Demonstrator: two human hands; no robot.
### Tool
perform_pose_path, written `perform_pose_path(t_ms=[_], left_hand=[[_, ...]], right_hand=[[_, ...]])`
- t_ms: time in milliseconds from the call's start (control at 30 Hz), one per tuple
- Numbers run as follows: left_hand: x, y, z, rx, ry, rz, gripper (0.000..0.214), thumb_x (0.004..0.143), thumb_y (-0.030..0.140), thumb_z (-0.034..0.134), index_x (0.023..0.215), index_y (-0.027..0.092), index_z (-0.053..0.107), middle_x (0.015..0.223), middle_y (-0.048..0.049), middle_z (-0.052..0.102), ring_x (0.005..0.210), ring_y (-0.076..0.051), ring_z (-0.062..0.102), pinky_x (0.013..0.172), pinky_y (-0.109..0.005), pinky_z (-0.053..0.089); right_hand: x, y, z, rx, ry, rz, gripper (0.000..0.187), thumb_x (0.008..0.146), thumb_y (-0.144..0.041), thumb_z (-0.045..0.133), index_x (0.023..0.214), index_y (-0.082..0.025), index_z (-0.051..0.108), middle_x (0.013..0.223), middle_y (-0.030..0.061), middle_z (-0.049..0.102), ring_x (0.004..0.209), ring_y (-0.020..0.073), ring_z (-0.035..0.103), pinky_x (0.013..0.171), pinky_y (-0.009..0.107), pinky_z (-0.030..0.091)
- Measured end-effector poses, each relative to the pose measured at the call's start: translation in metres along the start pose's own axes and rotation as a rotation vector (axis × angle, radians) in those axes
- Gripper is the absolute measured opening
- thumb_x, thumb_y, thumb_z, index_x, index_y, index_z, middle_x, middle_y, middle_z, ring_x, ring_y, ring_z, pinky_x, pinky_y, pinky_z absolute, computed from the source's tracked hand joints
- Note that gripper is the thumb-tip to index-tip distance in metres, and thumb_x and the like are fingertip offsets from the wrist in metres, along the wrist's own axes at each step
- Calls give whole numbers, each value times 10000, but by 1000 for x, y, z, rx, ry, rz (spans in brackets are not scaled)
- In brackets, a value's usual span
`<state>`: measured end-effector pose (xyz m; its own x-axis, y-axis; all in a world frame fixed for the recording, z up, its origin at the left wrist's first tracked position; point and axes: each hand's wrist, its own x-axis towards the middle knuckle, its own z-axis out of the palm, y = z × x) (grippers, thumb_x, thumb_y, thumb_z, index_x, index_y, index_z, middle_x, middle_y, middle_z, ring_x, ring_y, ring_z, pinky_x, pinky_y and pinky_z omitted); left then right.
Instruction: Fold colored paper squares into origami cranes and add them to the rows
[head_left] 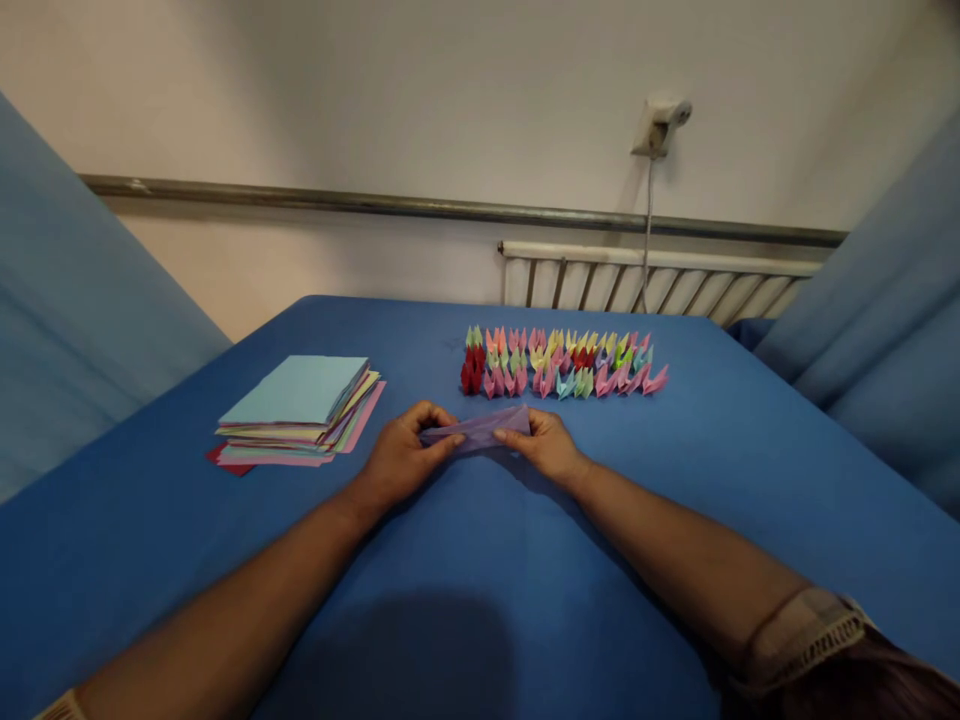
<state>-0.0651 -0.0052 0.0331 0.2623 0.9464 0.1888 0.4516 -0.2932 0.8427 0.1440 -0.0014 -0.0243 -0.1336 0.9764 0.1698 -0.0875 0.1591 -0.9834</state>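
A folded purple paper [480, 430] lies low over the blue table [480, 600], held at both ends. My left hand [405, 455] pinches its left end with curled fingers. My right hand [546, 445] grips its right end, fingers closed over the fold. Just beyond the hands stand rows of several small folded paper figures [562, 365] in red, pink, yellow, green and blue.
A stack of coloured paper sheets [300, 410], light blue on top, lies to the left of my left hand. Blue fabric surfaces rise at both sides. Behind the table are a wall rail [450, 207], a white radiator [652, 280] and a wall socket [658, 125] with a cable.
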Motion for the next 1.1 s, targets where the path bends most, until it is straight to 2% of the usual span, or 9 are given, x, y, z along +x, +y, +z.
perform_pose_path(t_ms=[100,267,433,533,633,733,900,1100], left_hand=[[0,0,3,-212,2,-99,448,647,419,779,985,174,616,965,-59,693,875,-213,635,785,-319,489],[-1,-5,6,-454,-160,-261,457,693,465,751,985,120,686,879,-79,721,788,-222,652,734,-326,497],[-4,-3,9,-542,-44,-273,450,677,426,778,1011,135,700,919,-73,734,766,-200,652,736,-313,503],[-6,0,12,-528,-65,-296,431,654,397,797,987,143,700,860,-65,733,672,-171,638,663,-292,508],[-6,0,14,-396,-96,-316,336,655,395,788,833,124,701,684,-51,703,548,-139,593,567,-264,484],[-2,-2,12,-313,-14,-283,326,666,408,766,808,129,676,611,-32,677,502,-133,582,526,-259,477],[2,-4,6,-307,80,-254,309,681,392,752,841,145,657,636,-32,686,525,-140,606,543,-274,509],[1,-5,5,-432,53,-236,377,667,409,782,913,139,690,818,-44,704,648,-136,624,594,-262,527]], right_hand=[[-5,-7,3,63,42,-22,290,667,-403,772,810,-162,697,705,-5,644,619,117,545,654,288,470],[-8,-12,5,129,139,2,309,657,-439,780,791,-177,688,716,3,647,610,120,548,620,287,485],[-7,-13,7,201,133,57,353,643,-482,778,786,-179,668,717,5,651,567,113,538,551,270,496],[-8,-15,9,217,144,58,348,644,-466,781,797,-175,666,727,4,659,554,107,543,537,266,504],[-9,-16,10,227,149,59,358,642,-454,785,827,-169,670,751,11,676,557,109,560,524,261,509],[-8,-15,9,226,158,72,392,640,-461,785,871,-167,667,783,26,697,567,124,598,499,253,503],[-5,-12,5,198,148,83,424,658,-495,763,911,-174,651,854,65,722,651,189,686,482,250,492],[-3,-11,2,152,148,72,432,637,-530,763,865,-182,645,776,40,716,637,190,689,483,243,473]])
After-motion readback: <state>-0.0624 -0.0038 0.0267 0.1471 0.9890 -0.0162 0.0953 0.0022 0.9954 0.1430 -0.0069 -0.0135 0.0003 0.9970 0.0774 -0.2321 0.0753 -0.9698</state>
